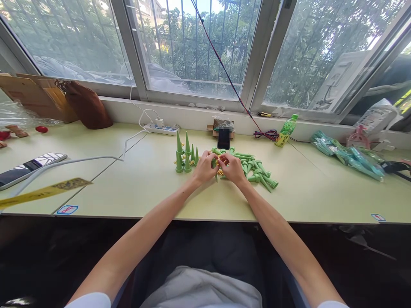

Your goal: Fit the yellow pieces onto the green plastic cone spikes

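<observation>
My left hand (pixel 205 167) is closed on a green plastic spike (pixel 216 177), whose tapered end points down below the fingers. Fingertips of my right hand (pixel 232 168) meet it and pinch a small yellow plastic piece (pixel 218 162) against the spike; the exact contact is partly hidden. Just left of my hands, several green spikes (pixel 187 145) stand upright on their wide ends, with small yellow parts at their sides. A loose pile of green spikes (pixel 257 167) lies behind and to the right of my right hand. More yellow pieces (pixel 220 172) rest under my fingers.
A dark phone (pixel 224 139) leans against a small box at the back. Beyond are a power strip (pixel 162 128), a green drink bottle (pixel 287 130) and coiled wire (pixel 266 135). Plastic packets (pixel 349 156) lie right; another phone (pixel 30 169) and a white cable (pixel 96 159) lie left.
</observation>
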`<act>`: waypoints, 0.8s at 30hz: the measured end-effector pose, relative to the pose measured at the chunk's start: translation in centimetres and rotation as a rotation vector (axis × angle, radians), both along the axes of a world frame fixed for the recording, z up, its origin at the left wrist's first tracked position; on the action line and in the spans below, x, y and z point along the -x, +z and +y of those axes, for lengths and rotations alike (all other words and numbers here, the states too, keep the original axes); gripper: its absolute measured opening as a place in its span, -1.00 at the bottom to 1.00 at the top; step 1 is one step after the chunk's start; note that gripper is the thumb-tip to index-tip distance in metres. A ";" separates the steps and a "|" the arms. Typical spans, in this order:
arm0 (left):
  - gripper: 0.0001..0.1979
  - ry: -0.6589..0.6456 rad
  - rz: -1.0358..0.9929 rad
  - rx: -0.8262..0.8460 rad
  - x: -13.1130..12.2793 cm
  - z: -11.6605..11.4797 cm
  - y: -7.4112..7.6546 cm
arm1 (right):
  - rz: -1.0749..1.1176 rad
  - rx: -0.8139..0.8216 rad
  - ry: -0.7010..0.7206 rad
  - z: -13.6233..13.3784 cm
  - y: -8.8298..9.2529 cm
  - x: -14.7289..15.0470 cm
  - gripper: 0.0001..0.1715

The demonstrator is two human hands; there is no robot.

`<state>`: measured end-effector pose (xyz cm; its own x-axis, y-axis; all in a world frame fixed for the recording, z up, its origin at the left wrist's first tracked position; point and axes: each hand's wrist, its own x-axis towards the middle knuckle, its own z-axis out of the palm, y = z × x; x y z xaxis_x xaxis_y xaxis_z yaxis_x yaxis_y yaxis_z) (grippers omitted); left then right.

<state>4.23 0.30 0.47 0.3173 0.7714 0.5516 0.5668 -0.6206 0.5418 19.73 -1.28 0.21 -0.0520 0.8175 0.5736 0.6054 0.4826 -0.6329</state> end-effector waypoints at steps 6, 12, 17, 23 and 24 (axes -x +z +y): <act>-0.82 0.007 0.009 0.008 0.0 0.1 -0.1 | 0.009 0.013 -0.003 0.0 0.1 0.0 -0.84; -0.82 0.007 0.013 0.013 0.0 0.0 -0.1 | 0.016 0.035 -0.020 0.1 0.0 0.0 -0.84; -0.82 -0.005 0.007 0.018 0.0 -0.1 0.0 | 0.011 0.023 -0.018 0.0 0.0 0.0 -0.85; -0.83 -0.005 0.013 0.002 -0.1 -0.2 0.1 | -0.012 0.020 -0.038 0.0 0.1 0.0 -0.85; -0.84 -0.004 0.013 -0.002 -0.1 -0.2 0.1 | -0.013 0.020 -0.037 0.0 0.1 0.0 -0.85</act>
